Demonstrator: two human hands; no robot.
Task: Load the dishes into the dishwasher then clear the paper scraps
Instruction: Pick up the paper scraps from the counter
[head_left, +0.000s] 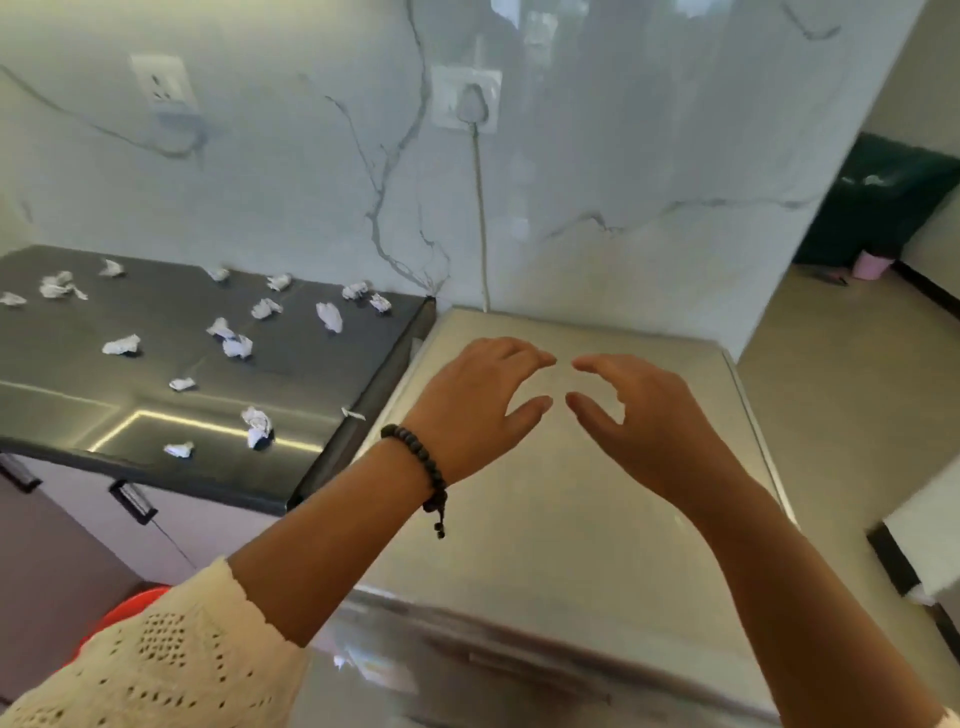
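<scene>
Hovering over the steel top of the dishwasher (545, 519), both hands hold nothing: left hand (470, 410) and right hand (649, 426) face each other, fingers (535, 358) loosely curved and spread, fingertips near but apart. No dishes in view; cannot tell if they are loaded, door not clearly visible. Paper scraps (236, 345) lie scattered on the dark bench (62, 405), well apart from the hands, all to the left and mostly farther back. The left hand is the nearer one; closest scrap (257, 426) sits near the bench's front right edge, just left of the left wrist with its bead bracelet (421, 457). Judged next move: reach leftward across the gap. Blurred dark bin (883, 202) far right.
</scene>
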